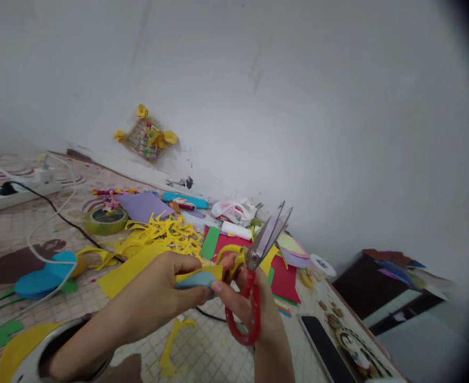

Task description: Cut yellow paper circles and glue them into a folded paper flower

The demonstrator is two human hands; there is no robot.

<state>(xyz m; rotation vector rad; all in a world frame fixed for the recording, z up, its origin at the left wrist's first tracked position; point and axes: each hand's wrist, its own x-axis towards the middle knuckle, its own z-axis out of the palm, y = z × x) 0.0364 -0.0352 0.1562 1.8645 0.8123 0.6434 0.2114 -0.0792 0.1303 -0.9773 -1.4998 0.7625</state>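
Note:
My left hand (168, 287) is closed, pinching a small folded piece of yellow and pale blue paper (200, 277) between thumb and fingers. My right hand (254, 298) holds scissors (254, 260) with a red handle loop, their slightly parted blades pointing up and to the right. The right thumb and fingertips also touch the paper's right end. A curved yellow part lies against the scissors' pivot; whether it is handle or paper I cannot tell. Behind my hands are a heap of yellow paper scraps (174, 231) and a yellow sheet (133, 268).
At left are a tape roll (107, 219), blue paper pieces (45, 276), a power strip (19, 194) and loose cables. Red paper (284, 279) lies behind my right hand. A phone (325, 348) rests at the right. The wall bears a woven decoration (147, 139).

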